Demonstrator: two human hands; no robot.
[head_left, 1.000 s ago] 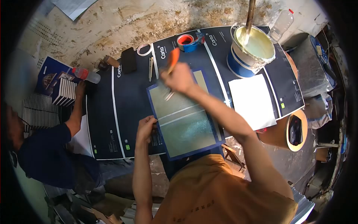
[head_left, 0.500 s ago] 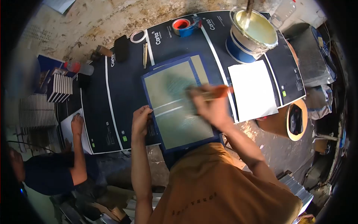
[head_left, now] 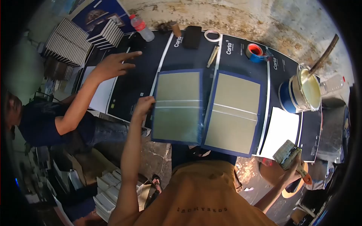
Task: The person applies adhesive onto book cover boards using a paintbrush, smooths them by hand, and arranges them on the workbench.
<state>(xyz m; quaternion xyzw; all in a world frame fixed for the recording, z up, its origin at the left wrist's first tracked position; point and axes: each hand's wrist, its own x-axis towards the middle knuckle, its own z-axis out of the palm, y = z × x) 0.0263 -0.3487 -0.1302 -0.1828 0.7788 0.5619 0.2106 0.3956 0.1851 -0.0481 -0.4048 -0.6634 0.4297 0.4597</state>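
Observation:
My left hand (head_left: 143, 106) pinches the left edge of a book cover (head_left: 177, 88), inner side up, with grey-beige boards, blue borders and two pale strips across its middle. Its lower board has a wet-looking sheen. A second, similar book cover (head_left: 235, 92) lies just to the right, slightly tilted. Off the table's front edge at right, my right hand (head_left: 292, 169) grips a wide paintbrush (head_left: 285, 153). The brush has an orange-tipped handle, and pale paste coats its bristles. It is apart from both covers, near a white sheet (head_left: 281, 130).
A paste bucket (head_left: 294, 94) with a stick stands at right. Tape rolls (head_left: 256, 52), a cutter knife (head_left: 213, 57) and a bottle (head_left: 141, 28) line the back. Book stacks (head_left: 68, 39) stand at left. A co-worker's hand (head_left: 113, 67) is raised over the table's left side.
The view has turned leftward. My right hand and the brush have left the cover for the lower right. The second cover, earlier mostly underneath, now lies alongside. The co-worker's hand has lifted.

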